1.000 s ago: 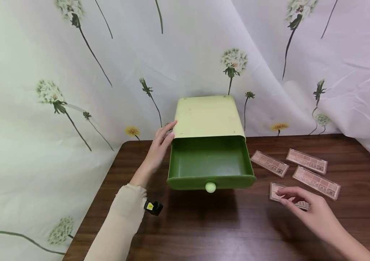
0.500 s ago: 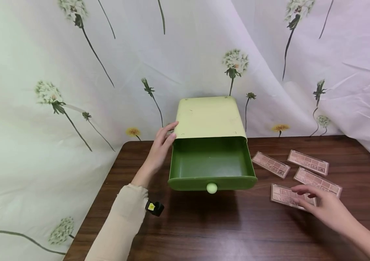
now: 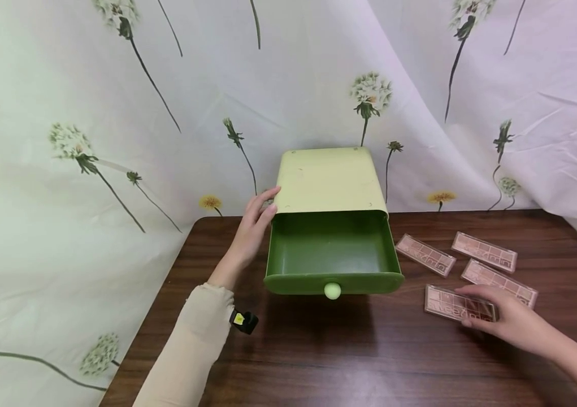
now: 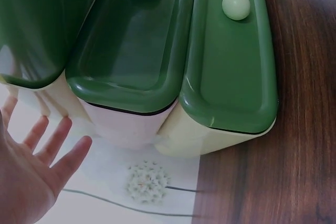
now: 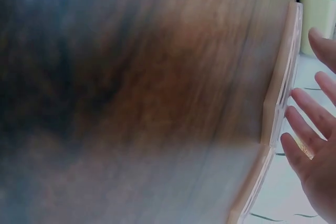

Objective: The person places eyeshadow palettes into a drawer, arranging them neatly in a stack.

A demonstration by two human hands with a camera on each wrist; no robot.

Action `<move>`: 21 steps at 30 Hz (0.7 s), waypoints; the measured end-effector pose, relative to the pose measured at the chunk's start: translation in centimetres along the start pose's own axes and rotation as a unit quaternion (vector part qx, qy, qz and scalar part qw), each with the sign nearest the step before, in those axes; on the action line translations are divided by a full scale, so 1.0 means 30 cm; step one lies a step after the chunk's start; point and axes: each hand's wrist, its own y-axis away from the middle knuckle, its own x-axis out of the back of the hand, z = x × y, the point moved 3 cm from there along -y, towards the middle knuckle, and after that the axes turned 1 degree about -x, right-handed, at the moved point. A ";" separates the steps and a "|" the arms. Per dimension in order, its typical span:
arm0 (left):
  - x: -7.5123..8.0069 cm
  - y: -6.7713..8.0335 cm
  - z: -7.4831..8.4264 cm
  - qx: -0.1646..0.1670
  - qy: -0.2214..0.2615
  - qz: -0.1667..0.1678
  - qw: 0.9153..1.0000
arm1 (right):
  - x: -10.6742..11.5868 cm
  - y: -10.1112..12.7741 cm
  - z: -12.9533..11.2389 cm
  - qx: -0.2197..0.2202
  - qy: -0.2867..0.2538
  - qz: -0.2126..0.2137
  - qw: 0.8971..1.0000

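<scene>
A cream cabinet (image 3: 329, 181) stands against the back cloth, its green top drawer (image 3: 334, 284) pulled out with a bare floor showing. My left hand (image 3: 251, 229) rests on the cabinet's left side, fingers fairly straight. Two lower drawers (image 4: 231, 61) with round pale knobs appear closed in the left wrist view. On the right, my right hand (image 3: 514, 322) reaches over the right end of the front makeup palette (image 3: 446, 302), index finger by its far edge, thumb by its near edge. In the right wrist view the fingers (image 5: 310, 116) look spread, fingertips right at a palette's face.
Three similar palettes lie behind it on the brown wooden table (image 3: 319, 362): one near the drawer (image 3: 425, 254), one at the back (image 3: 486, 250), one beside my right hand (image 3: 497, 282). A cloth with dandelion prints (image 3: 191, 85) hangs behind.
My right hand has slid from the middle of the front palette toward its right end and come down closer around it. The left hand stays on the cabinet's side.
</scene>
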 end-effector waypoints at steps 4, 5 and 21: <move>0.000 0.001 0.002 0.001 0.002 0.002 1.000 | -0.006 0.000 0.020 -0.001 -0.003 -0.014 1.000; 0.000 0.001 0.003 0.001 0.002 0.003 1.000 | -0.009 0.000 0.025 0.000 -0.003 -0.016 1.000; -0.002 0.020 0.086 0.025 0.000 -0.006 1.000 | -0.020 -0.017 0.027 0.033 -0.005 -0.036 0.999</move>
